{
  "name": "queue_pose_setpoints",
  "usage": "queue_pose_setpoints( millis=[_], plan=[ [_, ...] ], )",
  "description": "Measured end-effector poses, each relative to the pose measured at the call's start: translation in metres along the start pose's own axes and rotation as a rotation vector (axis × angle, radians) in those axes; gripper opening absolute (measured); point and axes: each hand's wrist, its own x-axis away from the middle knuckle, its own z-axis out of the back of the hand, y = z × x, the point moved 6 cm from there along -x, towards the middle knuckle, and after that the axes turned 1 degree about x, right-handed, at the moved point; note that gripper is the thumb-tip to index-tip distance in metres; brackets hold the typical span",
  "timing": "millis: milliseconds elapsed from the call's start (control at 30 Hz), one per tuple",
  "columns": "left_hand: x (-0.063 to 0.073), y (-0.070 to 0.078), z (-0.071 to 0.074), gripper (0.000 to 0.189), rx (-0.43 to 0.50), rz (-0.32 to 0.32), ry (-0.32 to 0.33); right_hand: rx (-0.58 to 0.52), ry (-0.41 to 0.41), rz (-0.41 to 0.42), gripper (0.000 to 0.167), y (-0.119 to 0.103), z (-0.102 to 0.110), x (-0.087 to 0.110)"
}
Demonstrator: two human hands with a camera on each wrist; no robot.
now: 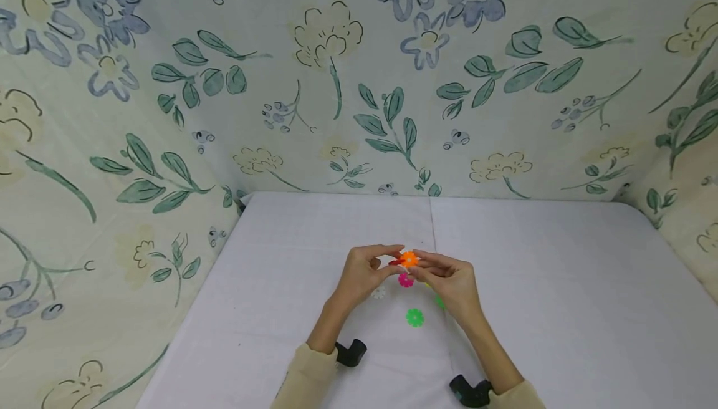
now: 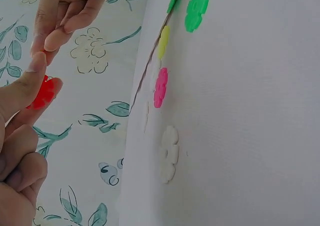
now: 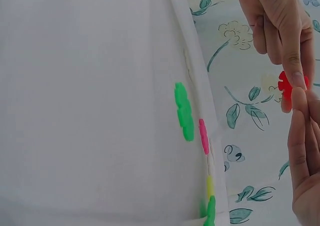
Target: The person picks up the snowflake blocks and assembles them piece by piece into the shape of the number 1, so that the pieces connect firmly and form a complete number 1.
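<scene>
Above the table, both hands meet at the fingertips. My left hand (image 1: 361,272) pinches a red flower-shaped disc (image 2: 44,93) between thumb and fingers. In my right hand (image 1: 451,281), thumb and fingertips pinch an orange flower-shaped disc (image 1: 409,259), which overlaps the red one in the head view. Both wrist views mostly hide the orange disc behind fingers. Below the hands lie a pink flower disc (image 1: 406,280), a white one (image 1: 378,293) and a green one (image 1: 415,317). A yellow disc (image 2: 163,42) and a second green disc (image 1: 440,302) are partly covered by the right hand in the head view.
A white cloth covers the table (image 1: 269,297), with a crease running through it near the discs. Floral fabric (image 1: 336,134) hangs behind and at the sides. A black wrist device (image 1: 351,353) sits at the left cuff, another (image 1: 470,391) at the right.
</scene>
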Motion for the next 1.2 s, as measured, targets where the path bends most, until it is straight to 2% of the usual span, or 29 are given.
queue_pose_setpoints(
  millis=[300,533,767,1000,1200],
  plan=[
    [-0.001,-0.001,-0.004,0.036,0.012,0.032,-0.05,0.019,-0.084,0.022,0.035,0.001,-0.003,0.001],
    [-0.001,-0.006,-0.003,0.036,0.067,0.098,-0.056,0.0,-0.124,0.0,0.034,0.002,-0.003,0.0],
    [-0.001,-0.01,0.003,0.035,0.07,0.149,-0.024,0.069,-0.084,-0.096,0.038,0.01,0.009,-0.004],
    [0.001,-0.02,0.011,0.036,0.046,0.237,-0.005,0.218,-0.046,-0.234,0.042,0.023,0.033,-0.006],
    [0.001,-0.025,0.016,0.035,0.06,0.252,0.0,0.265,-0.065,-0.299,0.042,0.03,0.042,-0.007]
  ],
)
